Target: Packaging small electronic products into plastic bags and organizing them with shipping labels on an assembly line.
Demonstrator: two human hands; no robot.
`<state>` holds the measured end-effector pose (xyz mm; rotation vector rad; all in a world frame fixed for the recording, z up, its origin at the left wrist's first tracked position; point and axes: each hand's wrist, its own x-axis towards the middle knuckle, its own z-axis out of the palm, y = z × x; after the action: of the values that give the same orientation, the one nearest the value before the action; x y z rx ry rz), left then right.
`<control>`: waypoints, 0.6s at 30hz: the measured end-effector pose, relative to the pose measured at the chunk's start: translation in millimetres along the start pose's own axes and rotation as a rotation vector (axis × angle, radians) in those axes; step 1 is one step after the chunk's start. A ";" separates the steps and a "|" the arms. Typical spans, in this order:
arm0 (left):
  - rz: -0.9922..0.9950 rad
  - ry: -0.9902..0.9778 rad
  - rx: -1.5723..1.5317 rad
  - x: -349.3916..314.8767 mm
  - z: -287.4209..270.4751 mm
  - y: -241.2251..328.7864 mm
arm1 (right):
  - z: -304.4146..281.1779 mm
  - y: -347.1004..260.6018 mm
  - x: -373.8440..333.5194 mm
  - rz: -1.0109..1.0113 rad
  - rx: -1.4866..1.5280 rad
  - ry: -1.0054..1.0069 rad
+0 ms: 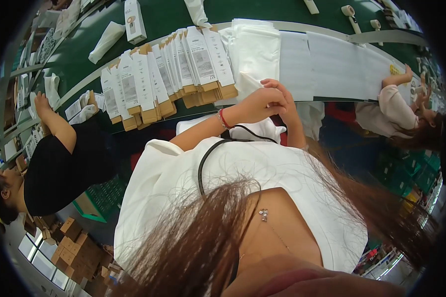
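Note:
My left hand (259,105), with a red band at its wrist, is in front of my chest at the table's near edge. Its fingers are bent inward and closed, and whatever is between them is hidden. Just beyond and to the right, my right hand (288,105) meets it, fingers curled over toward the left hand. Past both hands lies a stack of white plastic bags (256,48), the near corner of the top one raised beside my fingers. To the left, flat white cartons with brown insides (195,57) stand in an overlapping row.
A white sheet-covered stretch of table (332,67) runs right. On the green surface beyond are a white box (135,22), a wrapped white item (107,41) and a small handheld fan (351,19). A person in black (59,158) works at left, another in pale pink (389,116) at right.

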<state>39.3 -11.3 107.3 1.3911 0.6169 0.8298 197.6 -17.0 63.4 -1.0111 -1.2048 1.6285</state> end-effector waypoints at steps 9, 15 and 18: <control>-0.194 -0.040 0.498 -9.9 -25.7 -121.3 | -34.6 -10.8 126.0 -0.239 -0.366 -0.139; -0.099 -0.048 0.747 -2.2 -24.0 -145.1 | -45.7 13.3 243.8 -0.362 -0.606 -0.209; -0.110 -0.038 0.759 -5.8 -27.1 -151.9 | -70.1 34.7 286.9 -0.489 -0.756 -0.086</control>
<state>35.6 2.3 -46.5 2.0231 1.0316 0.4852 167.9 267.3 -18.6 -0.9703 -2.0144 0.8372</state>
